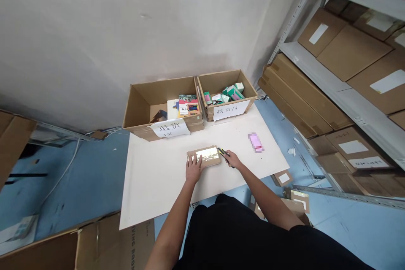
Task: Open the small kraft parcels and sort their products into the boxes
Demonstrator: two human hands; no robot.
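Note:
A small brown cardboard parcel [207, 155] sealed with shiny tape lies on a white board [152, 177] laid flat in front of me. My left hand [193, 168] rests flat on the parcel's left end, fingers spread. My right hand [233, 159] is closed around a yellow-and-black utility knife [222, 152], whose tip touches the parcel's right end.
A pink object [256, 142] lies on the board to the right. Two open cartons stand at the far edge: the left one [139, 105] holds books, the right one [249, 88] small green boxes. Metal shelving [348, 97] with cartons stands on the right. More cardboard lies on the blue floor.

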